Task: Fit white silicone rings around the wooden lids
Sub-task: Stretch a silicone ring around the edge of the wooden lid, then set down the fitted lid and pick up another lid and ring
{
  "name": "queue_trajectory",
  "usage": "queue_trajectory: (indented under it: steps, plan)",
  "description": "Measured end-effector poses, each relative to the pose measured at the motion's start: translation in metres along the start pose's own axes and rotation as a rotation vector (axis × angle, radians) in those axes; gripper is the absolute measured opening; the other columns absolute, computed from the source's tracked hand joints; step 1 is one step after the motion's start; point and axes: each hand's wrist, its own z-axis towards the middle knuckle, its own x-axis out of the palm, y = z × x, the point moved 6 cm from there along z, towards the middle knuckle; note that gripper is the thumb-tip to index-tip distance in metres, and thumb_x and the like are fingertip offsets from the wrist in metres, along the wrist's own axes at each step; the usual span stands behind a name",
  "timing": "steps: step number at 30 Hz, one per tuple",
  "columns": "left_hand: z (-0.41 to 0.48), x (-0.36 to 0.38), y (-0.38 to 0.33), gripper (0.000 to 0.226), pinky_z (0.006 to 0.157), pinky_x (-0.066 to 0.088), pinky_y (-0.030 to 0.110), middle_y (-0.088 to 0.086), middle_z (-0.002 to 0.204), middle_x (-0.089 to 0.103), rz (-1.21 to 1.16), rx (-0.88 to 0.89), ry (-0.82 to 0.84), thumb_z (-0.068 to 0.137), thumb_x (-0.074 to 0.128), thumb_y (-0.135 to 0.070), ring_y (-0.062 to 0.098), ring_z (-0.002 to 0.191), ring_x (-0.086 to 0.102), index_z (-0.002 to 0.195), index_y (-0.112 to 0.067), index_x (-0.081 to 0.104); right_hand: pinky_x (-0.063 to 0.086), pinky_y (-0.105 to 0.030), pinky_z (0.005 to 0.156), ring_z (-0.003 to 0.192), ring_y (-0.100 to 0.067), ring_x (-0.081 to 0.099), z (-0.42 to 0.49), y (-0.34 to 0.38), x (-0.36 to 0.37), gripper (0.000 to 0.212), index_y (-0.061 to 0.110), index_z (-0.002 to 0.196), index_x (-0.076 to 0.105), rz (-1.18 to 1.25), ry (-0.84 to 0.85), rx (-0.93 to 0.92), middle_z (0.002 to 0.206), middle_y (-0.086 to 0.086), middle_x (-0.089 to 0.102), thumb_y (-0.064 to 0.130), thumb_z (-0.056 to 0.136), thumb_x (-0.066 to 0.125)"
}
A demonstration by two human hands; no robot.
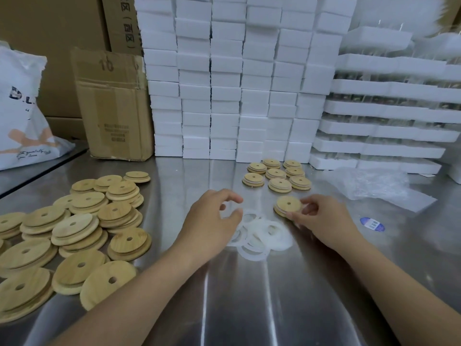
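Note:
A heap of bare wooden lids (74, 231), each with a small hole, covers the left of the steel table. White silicone rings (259, 236) lie piled in the middle. My left hand (212, 216) hovers over that pile with thumb and forefinger curled, and a faint translucent ring looks pinched between them. My right hand (321, 221) grips a wooden lid (288, 204) by its near edge, tilted, just above the table. A white band shows under its rim. Several ringed lids (277, 174) lie in rows beyond it.
Stacks of white foam boxes (237, 78) wall off the back of the table (249, 295). A cardboard carton (114, 108) and a white printed bag (22, 108) stand at the back left. Crumpled clear plastic (374, 186) and a small blue-and-white packet (372, 224) lie at the right.

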Motion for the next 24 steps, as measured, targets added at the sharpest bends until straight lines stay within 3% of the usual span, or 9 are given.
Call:
queue_trajectory:
  steps: [3,7,9,11,15,17,19,22,24]
  plan:
    - [-0.005,0.006,0.002,0.024,0.092,0.045,0.024,-0.025,0.126,0.052,0.213,0.063,0.088,0.099,0.067,-0.039,0.001,0.115,0.054,0.121,-0.049,0.062,0.049,-0.034,0.075,0.086,-0.015,0.063,0.002,-0.007,0.000,0.050,0.025,0.118,0.069,-0.109,-0.005,0.021,0.094,0.005,0.065,0.054,0.080,0.085]
    - [-0.008,0.009,0.002,0.032,0.098,0.050,0.031,-0.024,0.133,0.050,0.306,0.070,0.143,0.098,0.067,-0.041,0.006,0.120,0.053,0.128,-0.048,0.060,0.048,-0.027,0.071,0.080,-0.008,0.066,-0.001,0.005,0.004,0.034,0.030,0.117,0.066,-0.053,-0.019,-0.086,0.080,0.007,0.072,0.035,0.087,0.082]
    - [-0.008,0.009,0.001,0.032,0.097,0.048,0.031,-0.023,0.135,0.050,0.324,0.075,0.147,0.099,0.065,-0.042,0.006,0.121,0.053,0.129,-0.048,0.060,0.051,-0.028,0.087,0.100,-0.009,0.070,-0.004,0.011,0.010,0.048,0.036,0.135,0.062,-0.059,0.047,-0.138,0.104,0.013,0.078,0.028,0.091,0.079]
    - [-0.009,0.009,-0.001,0.031,0.098,0.048,0.031,-0.023,0.136,0.051,0.344,0.077,0.147,0.099,0.064,-0.043,0.007,0.122,0.054,0.129,-0.048,0.059,0.047,-0.029,0.099,0.117,-0.011,0.065,-0.008,0.017,0.016,0.059,0.046,0.148,0.049,-0.107,0.126,-0.204,0.131,0.014,0.070,0.025,0.097,0.071]
    - [-0.010,0.010,-0.002,0.030,0.099,0.047,0.031,-0.022,0.138,0.051,0.365,0.084,0.145,0.100,0.062,-0.042,0.008,0.124,0.054,0.130,-0.048,0.059,0.040,-0.023,0.089,0.085,0.006,0.055,-0.010,0.020,0.023,0.056,0.052,0.148,0.045,-0.163,0.171,-0.266,0.134,0.015,0.069,0.024,0.103,0.061]
    - [-0.010,0.009,-0.004,0.031,0.097,0.046,0.030,-0.022,0.138,0.051,0.376,0.091,0.149,0.101,0.061,-0.041,0.009,0.124,0.054,0.130,-0.048,0.059,0.040,-0.023,0.086,0.080,0.010,0.051,-0.009,0.018,0.024,0.051,0.052,0.145,0.048,-0.166,0.173,-0.271,0.132,0.017,0.069,0.026,0.103,0.061]
    - [-0.009,0.003,-0.009,0.030,0.094,0.045,0.031,-0.021,0.137,0.052,0.421,0.100,0.122,0.102,0.059,-0.041,0.010,0.123,0.055,0.132,-0.048,0.058,0.040,-0.024,0.088,0.086,0.007,0.055,-0.008,0.017,0.024,0.046,0.051,0.142,0.050,-0.180,0.175,-0.279,0.131,0.019,0.069,0.028,0.103,0.060]
    - [-0.002,-0.021,-0.018,0.029,0.095,0.048,0.038,-0.017,0.134,0.058,0.546,0.129,0.027,0.106,0.051,-0.037,0.014,0.119,0.060,0.133,-0.046,0.056,0.041,-0.026,0.090,0.111,-0.010,0.063,-0.007,0.017,0.025,0.042,0.050,0.140,0.052,-0.225,0.182,-0.300,0.129,0.018,0.069,0.029,0.103,0.058]
    - [0.002,-0.043,-0.015,0.031,0.088,0.048,0.037,-0.015,0.131,0.062,0.642,0.084,-0.006,0.106,0.048,-0.032,0.017,0.116,0.062,0.133,-0.046,0.056,0.043,-0.028,0.089,0.112,-0.016,0.064,-0.008,0.017,0.027,0.041,0.049,0.140,0.053,-0.257,0.191,-0.310,0.126,0.017,0.069,0.030,0.104,0.055]
